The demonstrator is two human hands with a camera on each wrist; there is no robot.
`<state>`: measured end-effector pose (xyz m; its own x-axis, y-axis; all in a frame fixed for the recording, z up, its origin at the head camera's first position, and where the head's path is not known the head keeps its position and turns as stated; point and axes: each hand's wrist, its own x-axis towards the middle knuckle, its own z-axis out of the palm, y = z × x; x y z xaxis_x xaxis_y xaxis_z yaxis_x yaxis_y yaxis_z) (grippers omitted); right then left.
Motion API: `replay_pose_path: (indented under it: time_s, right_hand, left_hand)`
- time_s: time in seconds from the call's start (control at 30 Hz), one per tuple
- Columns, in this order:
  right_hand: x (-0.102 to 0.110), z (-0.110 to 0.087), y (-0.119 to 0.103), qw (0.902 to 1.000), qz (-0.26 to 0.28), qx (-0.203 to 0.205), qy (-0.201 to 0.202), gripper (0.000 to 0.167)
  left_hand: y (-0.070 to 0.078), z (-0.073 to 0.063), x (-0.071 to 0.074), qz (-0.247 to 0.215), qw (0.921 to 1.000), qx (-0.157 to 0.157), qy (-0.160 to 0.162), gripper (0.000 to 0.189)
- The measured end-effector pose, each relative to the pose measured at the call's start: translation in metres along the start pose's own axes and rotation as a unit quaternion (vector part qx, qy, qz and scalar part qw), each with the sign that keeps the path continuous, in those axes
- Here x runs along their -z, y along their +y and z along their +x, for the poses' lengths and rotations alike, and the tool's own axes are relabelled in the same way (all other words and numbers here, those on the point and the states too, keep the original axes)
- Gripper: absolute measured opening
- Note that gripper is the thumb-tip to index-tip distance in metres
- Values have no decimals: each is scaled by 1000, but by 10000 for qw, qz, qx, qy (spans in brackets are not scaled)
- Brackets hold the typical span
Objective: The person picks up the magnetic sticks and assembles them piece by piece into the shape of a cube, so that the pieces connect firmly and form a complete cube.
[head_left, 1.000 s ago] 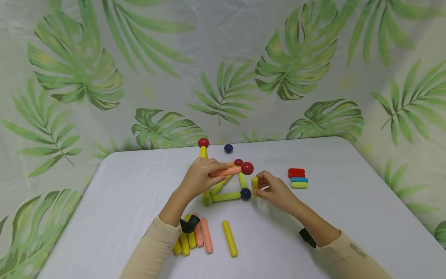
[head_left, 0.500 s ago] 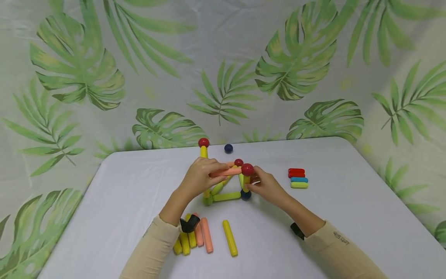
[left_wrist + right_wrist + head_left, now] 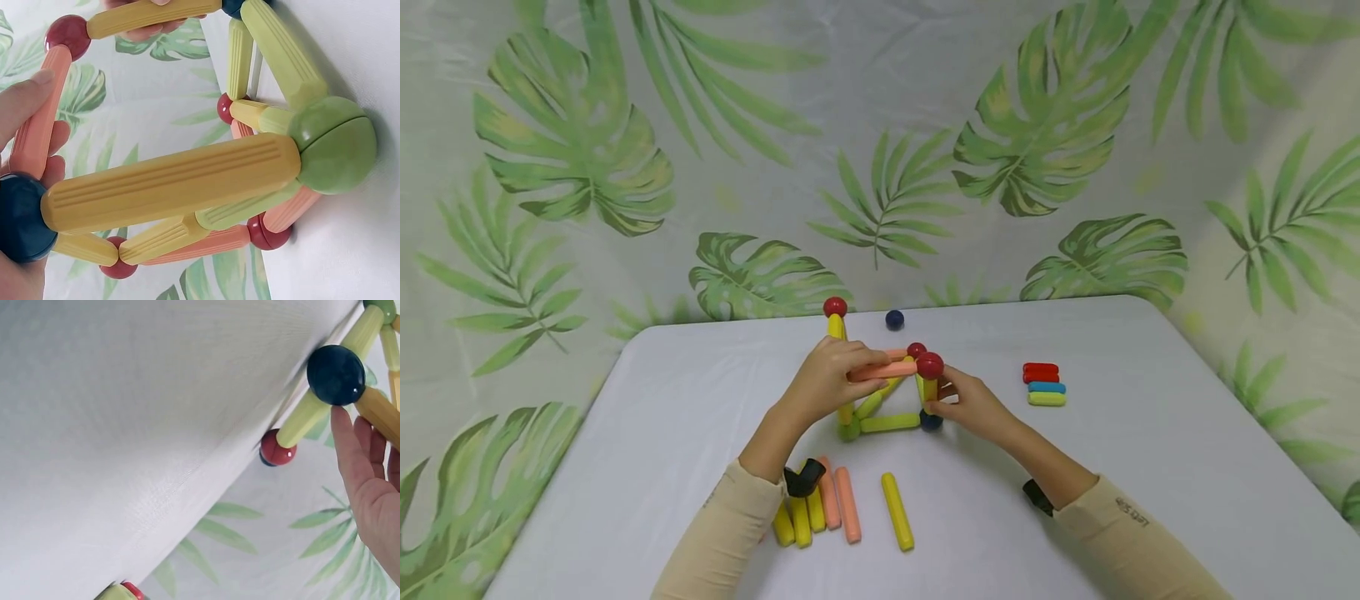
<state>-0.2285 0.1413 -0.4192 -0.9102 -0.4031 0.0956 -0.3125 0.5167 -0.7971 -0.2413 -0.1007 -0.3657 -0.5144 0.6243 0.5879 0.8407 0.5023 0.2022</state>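
Note:
A frame of coloured sticks and balls stands on the white table, with a green ball (image 3: 340,144) at one lower corner. My left hand (image 3: 827,382) grips a pink stick (image 3: 30,149) at the top, which joins a red ball (image 3: 67,37) and a dark blue ball (image 3: 22,219). At the frame's right side, my right hand (image 3: 976,408) pinches an upright yellow stick (image 3: 156,17). That stick spans from the red ball down to a lower dark blue ball (image 3: 336,375), touching both. In the head view my left hand hides part of the frame.
Near the left forearm lie several yellow sticks (image 3: 801,523) and pink sticks (image 3: 847,504). One yellow stick (image 3: 897,511) lies apart. Short red sticks (image 3: 1041,372), a blue stick (image 3: 1047,387) and a light-green stick (image 3: 1047,399) are at right; a loose dark blue ball (image 3: 894,320) sits behind.
My right hand has moved left, bringing the yellow stick from beside the frame to between the red ball and the lower dark blue ball. My left hand has kept its grip, nearly still.

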Motion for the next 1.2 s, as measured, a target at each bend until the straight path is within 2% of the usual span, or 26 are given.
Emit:
replay_pose_path:
  time_s: [0.17,0.4,0.53,0.6,0.67,0.73,0.77,0.83,0.9,0.97,1.0,1.07,1.2]
  right_hand:
    - [2,-2,1,10000,34,7,-69,45]
    - [17,-15,3,9999,122,-27,-52,40]
    - [36,-27,11,9997,-58,195,166,42]
    - [50,-35,17,9988,-237,298,306,42]
    - [65,-44,25,9971,-516,317,452,43]
    - [79,-52,35,9951,-811,158,536,43]
    - [85,-56,40,9939,-965,58,534,42]
    - [94,-62,50,9911,-1237,-163,458,43]
    - [101,-66,58,9883,-1447,-369,316,43]
    - [104,-69,65,9850,-1638,-505,185,42]
    - [105,-70,68,9834,-1717,-565,136,42]
    - [107,-70,74,9810,-1818,-678,45,41]
    - [108,-70,83,9786,-1898,-790,-47,36]
  left_hand:
    - [1,-2,1,-159,9998,130,53,33]
    - [1,-14,9,-293,9969,454,577,36]
    - [4,-31,17,-286,9929,706,911,40]
    - [8,-43,19,-291,9901,845,1082,41]
    - [15,-57,20,-340,9883,995,1103,40]
    - [25,-72,20,-406,9894,1153,789,40]
    - [30,-79,19,-442,9906,1201,479,39]
    - [40,-93,16,-604,9895,1250,-408,37]
    - [49,-104,10,-702,9816,1172,-1334,34]
    - [54,-113,3,-769,9716,965,-2018,32]
    - [56,-116,0,-766,9677,880,-2236,31]
    - [57,-121,-6,-614,9649,740,-2442,29]
    - [56,-125,-13,-333,9669,656,-2445,25]
